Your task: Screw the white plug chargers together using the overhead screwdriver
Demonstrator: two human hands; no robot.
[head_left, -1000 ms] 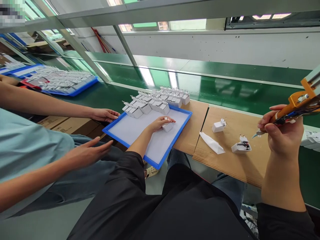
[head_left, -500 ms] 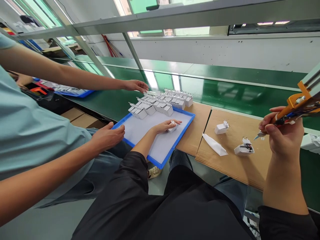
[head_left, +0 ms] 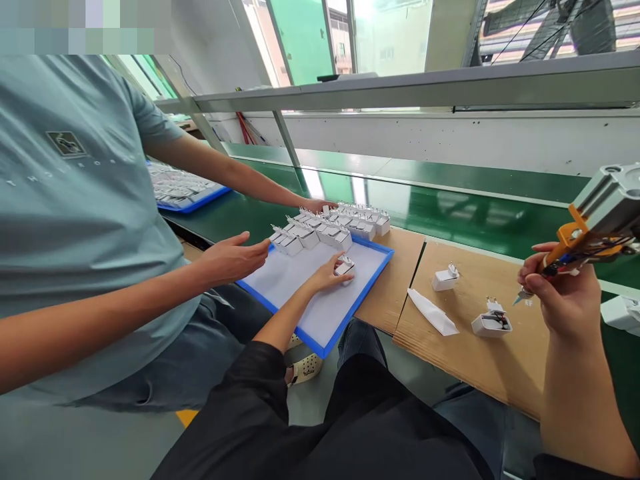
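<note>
My left hand (head_left: 326,276) is closed around a white plug adapter (head_left: 345,267) over the blue-rimmed tray (head_left: 357,303). Several more white plug adapters (head_left: 335,233), pins up, stand in rows at the tray's far end. With my right hand (head_left: 565,287) I grip a dispensing tool (head_left: 580,240) with an orange bracket, a metal cylinder and a thin tapered nozzle. Its tip points down left, above and beside an opened adapter (head_left: 493,323) with its wires showing. Another white adapter (head_left: 445,278) stands farther back on the cardboard (head_left: 450,357).
A co-worker in a light blue shirt (head_left: 90,233) is at the left, one hand (head_left: 235,259) by the tray's left edge, the other behind the rows. A white folded strip (head_left: 433,312) lies on the cardboard. White parts (head_left: 623,312) sit at the far right.
The view has tilted up. The co-worker's far hand has moved right to the rows of adapters, and the near hand closer to the tray. The adapter in my left hand shows more fully.
</note>
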